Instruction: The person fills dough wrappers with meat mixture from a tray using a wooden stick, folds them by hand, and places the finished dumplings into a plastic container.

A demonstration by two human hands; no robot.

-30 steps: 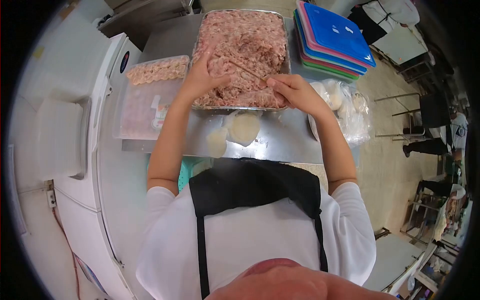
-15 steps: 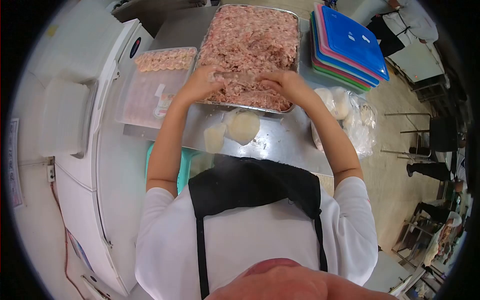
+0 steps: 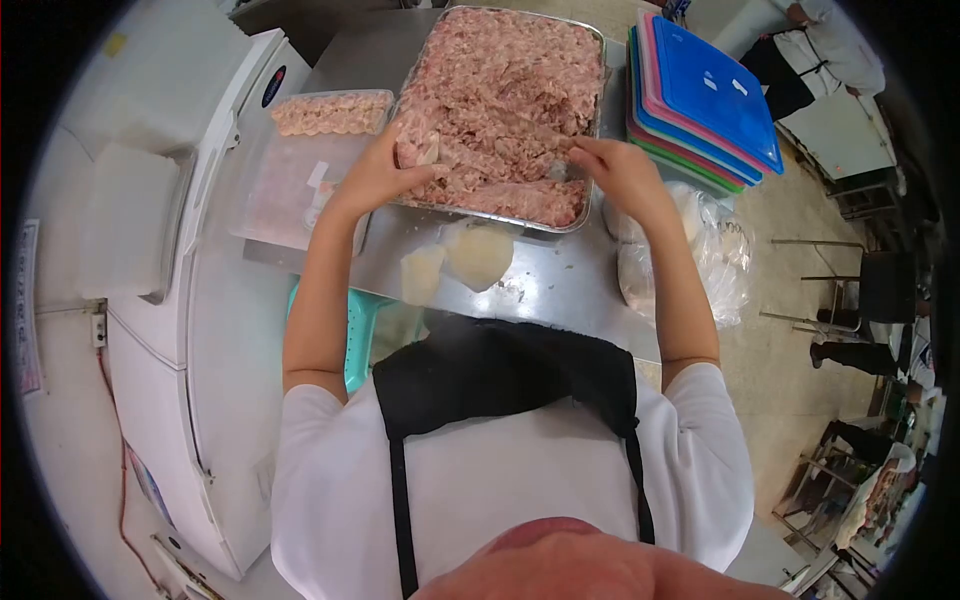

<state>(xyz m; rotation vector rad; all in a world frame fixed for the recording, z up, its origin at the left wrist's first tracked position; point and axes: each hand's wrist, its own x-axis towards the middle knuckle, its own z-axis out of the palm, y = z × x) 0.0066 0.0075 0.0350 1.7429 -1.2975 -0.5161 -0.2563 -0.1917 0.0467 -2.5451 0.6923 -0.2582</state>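
A large metal tray [image 3: 470, 214] full of ground meat [image 3: 510, 60] lies in front of me. My left hand [image 3: 375, 180] is at its near left side, thumb stretched over the rim and the other fingers partly hidden. A small pale piece [image 3: 430, 150] shows by that thumb; what it is I cannot make out. At the right rim, my right hand [image 3: 622, 172] has its thumb and fingers pinched together over the meat. Anything between those fingertips blends into the meat. Round pale dough wrappers [image 3: 478, 256] lie on the steel table below the tray.
Left of the tray stands a clear plastic container [image 3: 290, 190] with rows of dumplings [image 3: 330, 114]. Coloured lids [image 3: 715, 90] are stacked at the right, above plastic bags [image 3: 690, 260] of pale rounds. A white freezer [image 3: 240, 300] borders the left side. Another person [image 3: 815, 60] stands at the far right.
My hands have moved apart: the left a little left and down, the right toward the right rim. The meat near the tray's front now has a deeper hollow.
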